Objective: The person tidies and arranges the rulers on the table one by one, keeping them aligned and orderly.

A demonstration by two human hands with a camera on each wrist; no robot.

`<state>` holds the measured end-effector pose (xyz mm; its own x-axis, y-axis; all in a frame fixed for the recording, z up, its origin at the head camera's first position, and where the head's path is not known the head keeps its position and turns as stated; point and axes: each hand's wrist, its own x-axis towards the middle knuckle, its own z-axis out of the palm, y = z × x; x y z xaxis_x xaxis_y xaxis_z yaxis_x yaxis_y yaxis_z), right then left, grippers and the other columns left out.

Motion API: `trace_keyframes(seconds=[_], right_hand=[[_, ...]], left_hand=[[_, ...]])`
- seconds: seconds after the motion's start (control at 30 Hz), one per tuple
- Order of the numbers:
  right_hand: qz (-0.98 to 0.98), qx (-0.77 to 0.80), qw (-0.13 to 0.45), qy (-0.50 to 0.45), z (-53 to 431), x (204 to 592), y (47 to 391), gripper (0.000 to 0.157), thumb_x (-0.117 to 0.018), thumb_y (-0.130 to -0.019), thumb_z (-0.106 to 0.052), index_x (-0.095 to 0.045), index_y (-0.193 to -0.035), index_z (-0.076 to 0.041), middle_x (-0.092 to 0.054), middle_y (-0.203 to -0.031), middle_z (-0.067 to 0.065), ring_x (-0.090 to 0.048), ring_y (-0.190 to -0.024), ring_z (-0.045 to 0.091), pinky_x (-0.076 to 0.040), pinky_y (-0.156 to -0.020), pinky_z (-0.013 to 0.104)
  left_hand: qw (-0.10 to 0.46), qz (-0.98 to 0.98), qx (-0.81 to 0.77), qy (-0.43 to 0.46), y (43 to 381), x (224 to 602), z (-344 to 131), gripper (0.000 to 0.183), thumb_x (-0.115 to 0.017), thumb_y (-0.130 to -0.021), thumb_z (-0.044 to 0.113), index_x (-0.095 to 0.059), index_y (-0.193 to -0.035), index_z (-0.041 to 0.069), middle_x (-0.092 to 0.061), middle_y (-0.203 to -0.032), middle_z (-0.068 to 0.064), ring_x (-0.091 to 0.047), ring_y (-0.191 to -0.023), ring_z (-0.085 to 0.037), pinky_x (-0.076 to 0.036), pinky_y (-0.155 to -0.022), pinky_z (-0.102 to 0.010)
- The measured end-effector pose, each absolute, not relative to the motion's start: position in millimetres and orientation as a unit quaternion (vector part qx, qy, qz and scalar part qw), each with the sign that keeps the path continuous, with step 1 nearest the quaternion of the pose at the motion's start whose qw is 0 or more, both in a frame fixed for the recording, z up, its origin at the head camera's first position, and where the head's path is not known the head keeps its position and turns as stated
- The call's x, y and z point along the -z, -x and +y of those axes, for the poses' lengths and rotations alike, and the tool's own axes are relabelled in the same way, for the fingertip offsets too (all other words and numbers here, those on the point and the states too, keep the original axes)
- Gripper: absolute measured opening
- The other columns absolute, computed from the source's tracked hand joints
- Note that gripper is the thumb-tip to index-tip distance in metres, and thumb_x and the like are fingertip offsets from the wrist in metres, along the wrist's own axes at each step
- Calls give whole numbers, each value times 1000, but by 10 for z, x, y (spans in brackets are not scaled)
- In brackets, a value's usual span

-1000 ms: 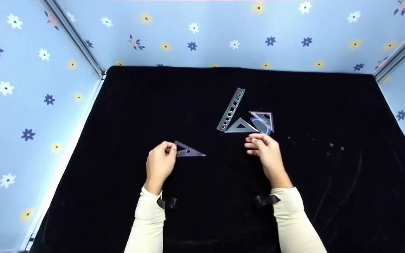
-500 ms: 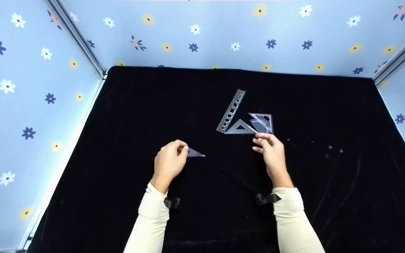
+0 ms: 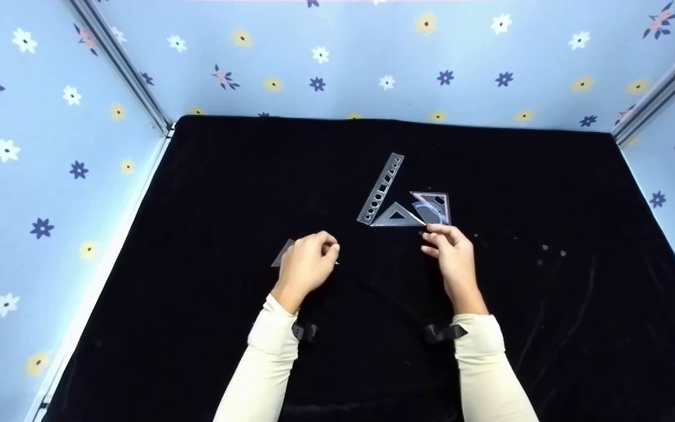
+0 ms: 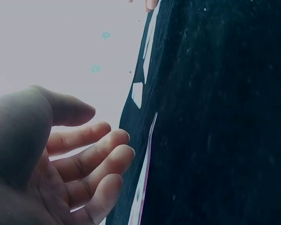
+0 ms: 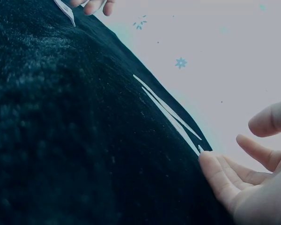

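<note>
A clear triangle (image 3: 282, 254) lies beneath the left hand (image 3: 307, 265) — fingers relaxed, thumb apart, gripping nothing. The right hand (image 3: 453, 258), also loose and holding nothing, has a fingertip at the corner of another triangle (image 3: 382, 220) ahead of it. Both look light, stiff, slippery and crackable — best pinched by an edge.
</note>
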<state>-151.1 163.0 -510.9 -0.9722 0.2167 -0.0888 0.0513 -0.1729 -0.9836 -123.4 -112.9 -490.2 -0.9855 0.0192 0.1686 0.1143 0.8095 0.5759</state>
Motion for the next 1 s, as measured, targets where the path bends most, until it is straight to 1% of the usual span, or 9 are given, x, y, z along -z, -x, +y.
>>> trace_keyframes(seconds=[0.1, 0.3, 0.4, 0.5, 0.63, 0.77, 0.9, 1.0], right_hand=[[-642, -758, 58, 103, 1645, 5106, 1522, 22, -52, -95, 6, -60, -113, 16, -60, -120, 29, -68, -101, 30, -58, -80, 34], [-656, -747, 59, 91, 1679, 5104, 1544, 25, -53, -95, 5, -60, -117, 15, -59, -123, 31, -65, -106, 36, -58, -80, 33], [-667, -738, 43, 90, 1690, 5119, 1541, 28, -53, -95, 5, -58, -122, 14, -58, -127, 31, -64, -107, 33, -57, -81, 32], [-682, -725, 25, 91, 1699, 5143, 1533, 32, -53, -95, 6, -55, -126, 13, -57, -131, 29, -64, -104, 29, -57, -81, 31], [-702, -708, 13, 81, 1707, 5167, 1539, 37, -52, -95, 6, -50, -132, 12, -53, -139, 25, -64, -99, 22, -56, -79, 29], [-710, -701, 4, 68, 1707, 5171, 1548, 40, -50, -96, 6, -45, -136, 11, -49, -146, 23, -64, -95, 17, -56, -78, 28], [-712, -700, -3, 58, 1708, 5162, 1542, 43, -47, -96, 7, -41, -138, 10, -47, -148, 23, -66, -92, 16, -56, -75, 28], [-708, -704, -4, 55, 1705, 5159, 1543, 43, -46, -96, 8, -40, -138, 11, -46, -148, 24, -68, -90, 16, -56, -73, 27]], left_hand=[[69, -946, 316, 40, 1256, 4902, -1066, 11, -66, -91, 26, -74, -93, 20, -68, -79, 12, -65, -74, -14, -52, -67, -41], [47, -939, 338, 29, 1303, 4900, -920, 12, -66, -92, 28, -75, -94, 22, -68, -79, 14, -65, -74, -14, -52, -68, -41], [40, -940, 338, 20, 1327, 4920, -848, 11, -66, -91, 29, -75, -94, 22, -67, -81, 13, -66, -77, -15, -52, -70, -41], [36, -940, 338, 18, 1351, 4949, -779, 12, -66, -91, 28, -75, -95, 22, -67, -86, 9, -66, -82, -17, -52, -74, -41], [39, -929, 367, 25, 1400, 4995, -701, 13, -66, -92, 25, -76, -96, 18, -65, -89, 3, -64, -85, -19, -51, -78, -39], [43, -910, 412, 27, 1444, 5026, -648, 13, -66, -91, 22, -76, -97, 14, -64, -88, 1, -62, -84, -18, -50, -79, -36], [54, -882, 468, 25, 1479, 5054, -601, 14, -67, -90, 16, -75, -100, 10, -68, -92, -2, -66, -85, -16, -51, -81, -34], [56, -863, 502, 25, 1505, 5071, -564, 18, -67, -90, 13, -74, -104, 6, -71, -97, -4, -68, -86, -16, -52, -82, -33]])
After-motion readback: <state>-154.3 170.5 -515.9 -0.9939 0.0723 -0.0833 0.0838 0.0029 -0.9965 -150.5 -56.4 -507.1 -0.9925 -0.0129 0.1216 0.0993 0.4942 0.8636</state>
